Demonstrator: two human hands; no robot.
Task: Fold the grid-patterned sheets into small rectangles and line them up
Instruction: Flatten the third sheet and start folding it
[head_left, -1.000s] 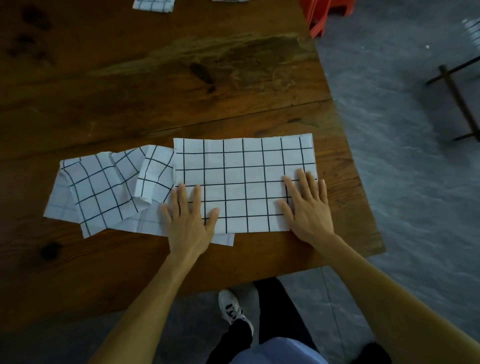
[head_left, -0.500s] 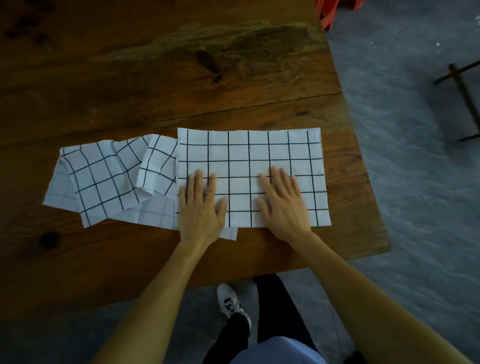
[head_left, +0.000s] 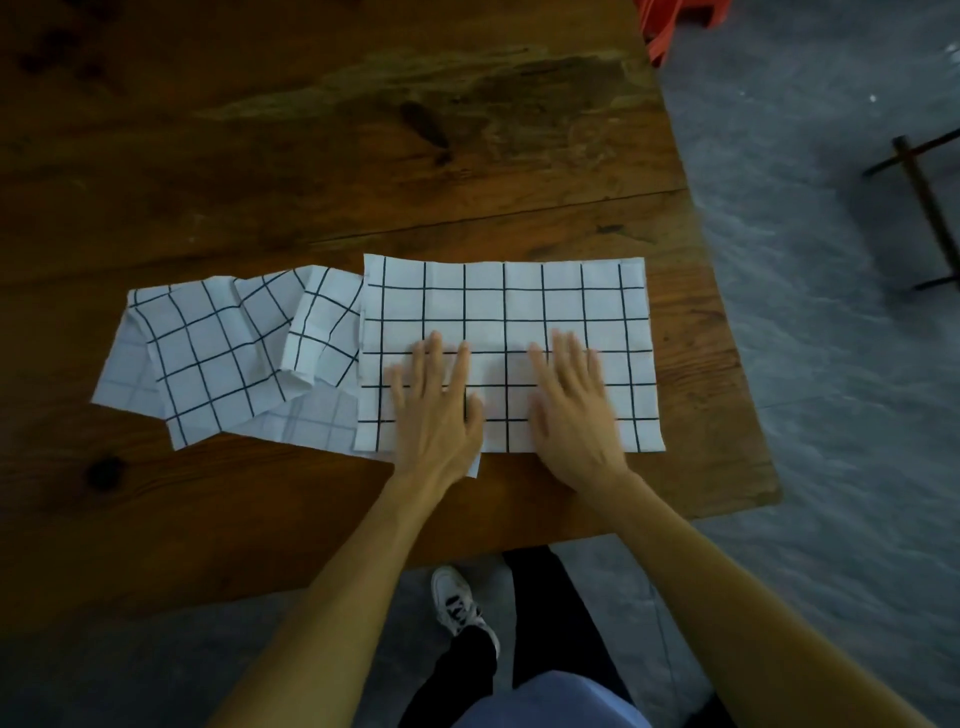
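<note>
A white sheet with a black grid (head_left: 504, 306) lies folded into a wide flat rectangle near the table's front right corner. My left hand (head_left: 436, 405) presses flat on its lower middle with straight fingers. My right hand (head_left: 571, 405) presses flat just to the right of it, also on the sheet's lower half. Both hands are slightly blurred. To the left, a crumpled pile of grid-patterned sheets (head_left: 218, 353) lies partly tucked under the flat sheet's left edge.
The wooden table (head_left: 363, 156) stretches away to the back and left, its right edge and front edge close to the sheet. A red stool (head_left: 675, 21) stands past the far right corner. A dark metal frame (head_left: 924, 208) lies on the grey floor at right.
Both hands have slid inward across the flat sheet toward its middle, the right hand moving left from the right edge and the left hand moving right from the left edge.
</note>
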